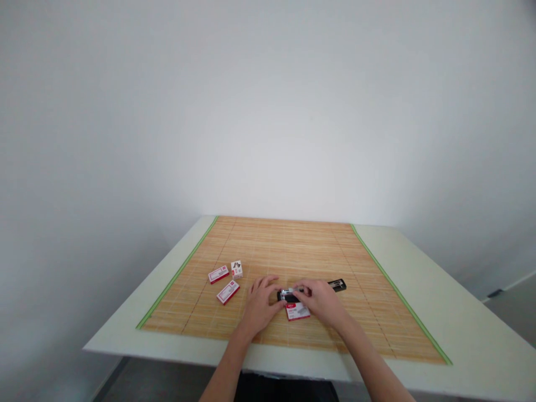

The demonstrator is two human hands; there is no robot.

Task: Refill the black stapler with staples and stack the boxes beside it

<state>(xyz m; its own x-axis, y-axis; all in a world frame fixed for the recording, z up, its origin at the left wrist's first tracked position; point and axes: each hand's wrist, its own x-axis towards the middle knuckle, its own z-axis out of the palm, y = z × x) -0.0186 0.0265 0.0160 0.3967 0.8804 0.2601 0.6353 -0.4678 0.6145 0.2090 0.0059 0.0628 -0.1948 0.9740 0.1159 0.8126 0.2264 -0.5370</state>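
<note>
A black stapler (290,298) lies opened out across the mat, its metal channel showing at the left and its other end (337,285) reaching out past my right hand. My left hand (260,305) grips the left end of it between thumb and fingers. Over the middle of the channel, the fingertips of my right hand (320,301) are pinched together; what they hold is too small to make out. Just below the stapler lies a small red-and-white box (298,312), partly covered at its upper edge.
Left of my hands lie two flat red-and-white boxes (218,274) (228,292) and a small white box (237,269) with a dark picture. A bamboo mat (288,245) with green edging covers the middle of the white table (422,279). A wall (285,111) stands behind.
</note>
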